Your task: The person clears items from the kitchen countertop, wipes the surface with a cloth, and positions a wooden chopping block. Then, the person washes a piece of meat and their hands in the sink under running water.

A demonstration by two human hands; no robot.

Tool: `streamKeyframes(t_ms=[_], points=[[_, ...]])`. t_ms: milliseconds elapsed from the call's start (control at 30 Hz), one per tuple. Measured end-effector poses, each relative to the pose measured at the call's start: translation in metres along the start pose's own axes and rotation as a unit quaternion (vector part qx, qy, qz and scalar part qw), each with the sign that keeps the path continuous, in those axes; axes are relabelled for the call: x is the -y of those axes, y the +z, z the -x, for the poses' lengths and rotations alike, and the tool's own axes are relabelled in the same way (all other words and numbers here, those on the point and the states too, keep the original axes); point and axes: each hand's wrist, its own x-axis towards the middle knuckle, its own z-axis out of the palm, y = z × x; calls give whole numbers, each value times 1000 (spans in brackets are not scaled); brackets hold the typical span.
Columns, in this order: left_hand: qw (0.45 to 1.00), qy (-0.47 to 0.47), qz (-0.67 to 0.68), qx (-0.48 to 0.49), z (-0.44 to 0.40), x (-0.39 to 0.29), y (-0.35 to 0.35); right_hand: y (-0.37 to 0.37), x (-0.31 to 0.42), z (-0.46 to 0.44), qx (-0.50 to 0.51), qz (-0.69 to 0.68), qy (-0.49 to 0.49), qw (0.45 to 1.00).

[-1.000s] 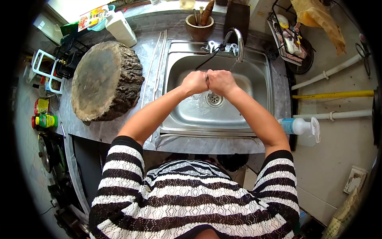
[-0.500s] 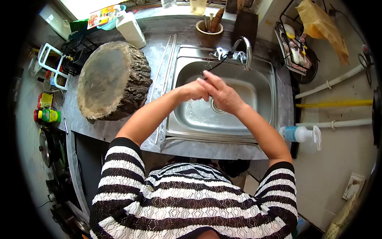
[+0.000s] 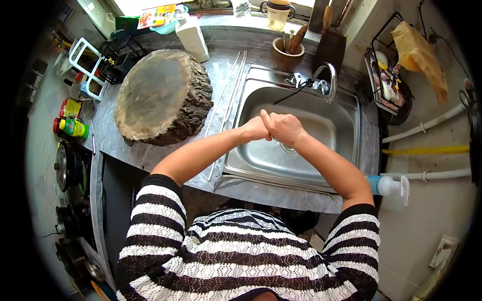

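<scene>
Over the steel sink [image 3: 321,168], my left hand [image 3: 255,129] and my right hand [image 3: 285,129] are clasped together, fingers curled against each other. My right hand's thumb lies over the left hand's fingers. Some fingertips are hidden between the hands, and I see no object in them. Beyond them stands the curved metal faucet [image 3: 333,83], with a thin black strip [image 3: 291,96] reaching over the basin from near its base. No running water can be made out.
A thick round wood block [image 3: 155,93] stands left of the sink beside thin white rods [image 3: 233,90]. Behind are a white bottle [image 3: 192,40] and a brown pot [image 3: 287,50] of utensils. A spray bottle [image 3: 387,185] is at the right; a wire rack [image 3: 384,80] hangs on the wall.
My hands have gone from stretched, overlapping fingers to curled fingers clasped together. The view has shifted, so the sink and block appear farther right.
</scene>
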Motion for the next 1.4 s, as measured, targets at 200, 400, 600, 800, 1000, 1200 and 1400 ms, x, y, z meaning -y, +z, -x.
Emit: streamKeyframes(t_ms=[200,400,600,800,1000,1200,1400], points=[[960,-23,-274,-52,-4,9,6,9,8,-10,193,-142,163,957],[934,-17,-349,-68,0,10,9,20,18,-3,176,-228,242,926],[895,35,-439,-65,2,22,8,36,32,-1,188,-298,308,884],[964,35,-260,-37,3,38,-14,29,23,-3,162,-363,261,880],[996,-40,51,59,3,43,-57,40,-4,-6,62,-457,235,856],[997,-1,79,-24,-8,54,-68,46,-18,-17,38,-776,323,540],[970,2,-211,-117,-12,27,-107,70,-44,-56,-202,-501,442,716]])
